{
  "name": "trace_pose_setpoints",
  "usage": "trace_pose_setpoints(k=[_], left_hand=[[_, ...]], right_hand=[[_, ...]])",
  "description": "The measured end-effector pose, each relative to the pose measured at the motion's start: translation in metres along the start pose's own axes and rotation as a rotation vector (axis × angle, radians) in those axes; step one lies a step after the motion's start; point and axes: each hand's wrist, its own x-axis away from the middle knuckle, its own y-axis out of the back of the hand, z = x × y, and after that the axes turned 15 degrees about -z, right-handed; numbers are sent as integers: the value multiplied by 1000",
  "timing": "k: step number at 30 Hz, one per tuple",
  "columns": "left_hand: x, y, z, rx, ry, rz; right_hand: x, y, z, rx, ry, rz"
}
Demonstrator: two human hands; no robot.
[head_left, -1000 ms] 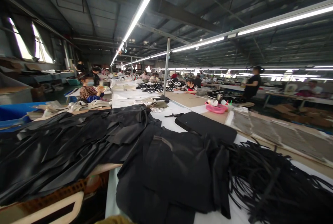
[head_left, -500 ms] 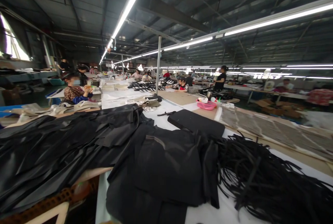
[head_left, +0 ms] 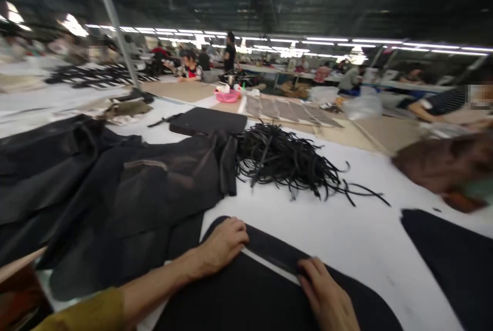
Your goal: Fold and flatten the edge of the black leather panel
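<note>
My left hand (head_left: 222, 245) rests with curled fingers on the near end of a narrow black strip (head_left: 271, 253). The strip lies along the curved top edge of a black fabric panel (head_left: 239, 300) on the white table (head_left: 346, 228). My right hand (head_left: 326, 297) presses its fingers together on the strip's other end. A thin white gap shows between strip and panel. A mustard sleeve covers my left forearm.
A heap of black fabric (head_left: 134, 187) lies left, a tangle of black cords (head_left: 292, 164) beyond my hands, and a flat black pad (head_left: 208, 120) behind. Another black panel (head_left: 454, 259) and a blurred brown piece (head_left: 442, 167) lie right. A pink bowl (head_left: 227, 96), a pole (head_left: 115, 28) and seated workers are farther back.
The view has swung down and to the right. Both my hands, unseen before, now show at the bottom on the black strip and panel.
</note>
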Motion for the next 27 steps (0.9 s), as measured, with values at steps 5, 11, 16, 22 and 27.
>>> trace_pose_setpoints(k=[5, 11, 16, 22, 27], left_hand=[[-4, 5, 0, 66, 1, 29], [-3, 4, 0, 74, -10, 30], [-4, 1, 3, 64, 3, 34], [-4, 3, -3, 72, 70, 35], [-4, 4, -12, -3, 121, 27]], right_hand=[[-1, 8, -2, -28, -118, 125], [-3, 22, 4, -102, -205, 155], [0, 14, -4, -125, -243, 190], [0, 11, -5, -144, -324, 226], [-3, 12, -1, -90, -323, 249]])
